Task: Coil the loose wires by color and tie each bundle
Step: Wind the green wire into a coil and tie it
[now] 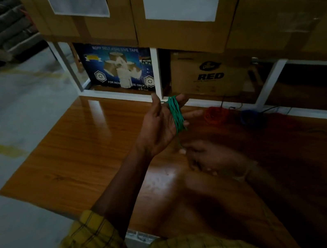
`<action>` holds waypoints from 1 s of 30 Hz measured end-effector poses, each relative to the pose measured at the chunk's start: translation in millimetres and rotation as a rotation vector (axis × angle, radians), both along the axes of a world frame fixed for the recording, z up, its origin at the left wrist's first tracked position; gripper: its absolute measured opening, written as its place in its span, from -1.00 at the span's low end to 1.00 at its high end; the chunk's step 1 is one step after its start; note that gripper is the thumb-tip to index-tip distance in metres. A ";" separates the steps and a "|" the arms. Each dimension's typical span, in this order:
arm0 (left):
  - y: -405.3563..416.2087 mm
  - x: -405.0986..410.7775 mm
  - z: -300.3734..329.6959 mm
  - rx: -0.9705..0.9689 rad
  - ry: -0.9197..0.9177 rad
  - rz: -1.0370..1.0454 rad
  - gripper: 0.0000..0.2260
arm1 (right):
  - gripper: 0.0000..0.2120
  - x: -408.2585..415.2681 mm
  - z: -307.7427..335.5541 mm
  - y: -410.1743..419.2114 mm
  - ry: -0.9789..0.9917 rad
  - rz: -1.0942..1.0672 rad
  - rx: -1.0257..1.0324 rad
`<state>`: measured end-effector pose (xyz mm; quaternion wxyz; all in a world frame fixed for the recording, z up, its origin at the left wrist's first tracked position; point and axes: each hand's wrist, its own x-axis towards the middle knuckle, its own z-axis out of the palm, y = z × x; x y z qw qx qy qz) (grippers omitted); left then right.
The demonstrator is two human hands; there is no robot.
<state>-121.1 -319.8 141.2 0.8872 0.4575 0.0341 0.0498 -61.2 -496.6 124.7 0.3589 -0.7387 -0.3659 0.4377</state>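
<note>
From the head view, your left hand [159, 122] is raised over the counter [72, 156], palm up and turned toward you, fingers straight and pointing away toward the boxes. The green wire [176, 114] is wound around those fingers in many turns, so the coil's loops stand across the fingers and its long axis runs roughly from the fingertips back toward the heel of the palm. The fingers are extended rather than curled; they carry the coil instead of gripping it.

A loose tail of the green wire drops from the bottom of the coil straight down to your right hand [209, 157], which sits just below and slightly right of the left, low over the counter. It is blurred and dim. Its fingers look bent around the tail's end, but you cannot be sure of the pinch from this view.

That is the relation to mind: the tail is short and runs nearly vertical between the two hands, so the right hand is the one placed to carry it around the coil. The winding looks close to finished; the tie is not yet made.

Farther right on the counter, well apart from your hands, lie a red wire bundle [214, 115] and a blue wire bundle [251, 118], side by side near the white frame rail [268, 82].
</note>
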 end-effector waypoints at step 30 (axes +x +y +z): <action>-21.4 -34.5 24.9 0.263 -0.001 -0.379 0.15 | -0.84 68.7 -38.5 -2.4 0.133 -0.382 0.214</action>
